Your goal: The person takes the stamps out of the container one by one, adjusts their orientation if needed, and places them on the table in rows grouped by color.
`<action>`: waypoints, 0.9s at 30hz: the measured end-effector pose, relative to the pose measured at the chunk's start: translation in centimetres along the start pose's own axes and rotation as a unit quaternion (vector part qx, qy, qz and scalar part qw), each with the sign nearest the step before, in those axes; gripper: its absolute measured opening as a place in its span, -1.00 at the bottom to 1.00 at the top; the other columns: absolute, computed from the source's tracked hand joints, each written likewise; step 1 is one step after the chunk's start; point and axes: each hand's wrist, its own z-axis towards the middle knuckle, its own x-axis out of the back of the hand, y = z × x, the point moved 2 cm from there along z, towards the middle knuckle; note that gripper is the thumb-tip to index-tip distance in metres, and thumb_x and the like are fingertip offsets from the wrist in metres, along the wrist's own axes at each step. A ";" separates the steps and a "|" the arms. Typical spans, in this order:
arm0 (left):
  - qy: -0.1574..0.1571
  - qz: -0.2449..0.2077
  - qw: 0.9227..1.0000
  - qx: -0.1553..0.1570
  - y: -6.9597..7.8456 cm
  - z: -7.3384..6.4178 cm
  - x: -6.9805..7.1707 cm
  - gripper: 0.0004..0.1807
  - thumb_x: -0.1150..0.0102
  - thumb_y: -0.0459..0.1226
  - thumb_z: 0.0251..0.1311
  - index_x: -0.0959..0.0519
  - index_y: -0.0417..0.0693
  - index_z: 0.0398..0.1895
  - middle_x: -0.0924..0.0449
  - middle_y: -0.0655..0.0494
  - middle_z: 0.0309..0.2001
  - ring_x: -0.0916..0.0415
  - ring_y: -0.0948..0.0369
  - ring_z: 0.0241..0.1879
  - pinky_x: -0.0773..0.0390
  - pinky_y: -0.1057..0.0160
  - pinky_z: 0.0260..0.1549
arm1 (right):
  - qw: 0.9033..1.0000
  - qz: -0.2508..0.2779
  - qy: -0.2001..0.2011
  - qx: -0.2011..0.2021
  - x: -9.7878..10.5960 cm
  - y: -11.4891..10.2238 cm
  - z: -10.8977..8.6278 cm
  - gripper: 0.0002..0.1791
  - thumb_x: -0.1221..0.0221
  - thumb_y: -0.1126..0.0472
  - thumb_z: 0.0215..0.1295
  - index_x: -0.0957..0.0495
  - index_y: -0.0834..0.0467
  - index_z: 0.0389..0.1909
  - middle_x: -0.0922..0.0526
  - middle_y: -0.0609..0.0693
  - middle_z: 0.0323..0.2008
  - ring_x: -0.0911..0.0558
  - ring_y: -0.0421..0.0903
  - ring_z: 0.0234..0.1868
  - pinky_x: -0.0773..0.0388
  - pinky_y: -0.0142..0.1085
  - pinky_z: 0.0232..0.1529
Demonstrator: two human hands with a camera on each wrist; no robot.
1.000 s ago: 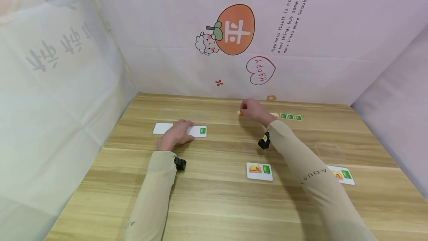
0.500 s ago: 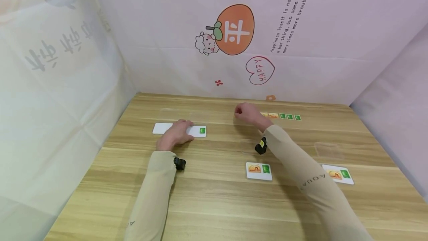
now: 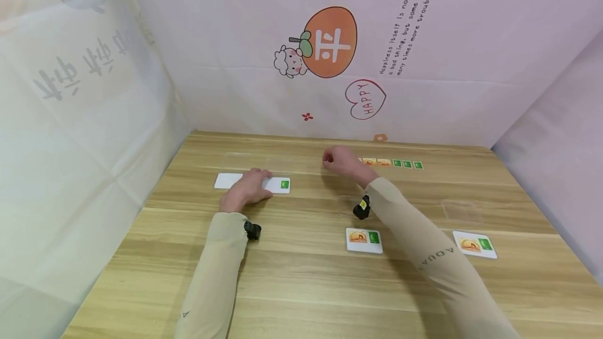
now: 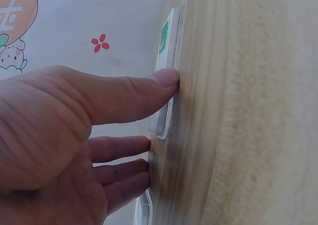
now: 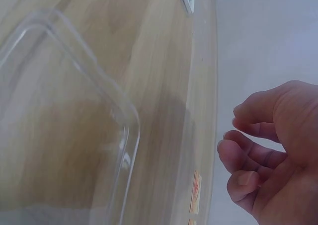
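Note:
My left hand [image 3: 247, 187] lies across two flat white cards. Its thumb is on the near edge of the right white card [image 3: 278, 185], which bears a small green picture, and its index finger reaches the far edge. The left white card [image 3: 227, 180] shows plain white. In the left wrist view the thumb [image 4: 134, 96] presses the card's rim. My right hand [image 3: 343, 162] is over the far part of the table, fingers curled and thumb near the index tip; I cannot tell if it pinches something. Beside it runs a row of small orange picture tiles [image 3: 383, 162].
Three green tiles [image 3: 407, 164] continue the row. Two white cards, one in the middle [image 3: 364, 240] and one at right [image 3: 475, 245], each carry an orange and a green picture. Clear plastic covers [image 3: 461, 212] lie behind the cards. A printed cloth [image 3: 264, 109] stands along the table's back edge.
My right hand has moved left along the row, uncovering more orange tiles; the orange piece seen left of it is now out of sight. The left hand has stayed in place.

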 end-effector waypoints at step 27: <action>0.001 0.003 1.000 -0.002 -0.1 0.2 -0.3 -0.37 -0.23 -0.14 0.28 -0.34 -0.05 0.40 -0.23 -0.20 0.42 -0.24 -0.11 0.34 -0.32 -0.10 0.27 | 0.998 0.041 -0.026 0.027 -2.4 -3.6 0.8 -0.87 -0.13 0.26 0.31 -0.61 0.21 -0.24 -0.67 0.08 -0.29 -0.57 -0.08 -0.28 -0.55 -0.26 -0.20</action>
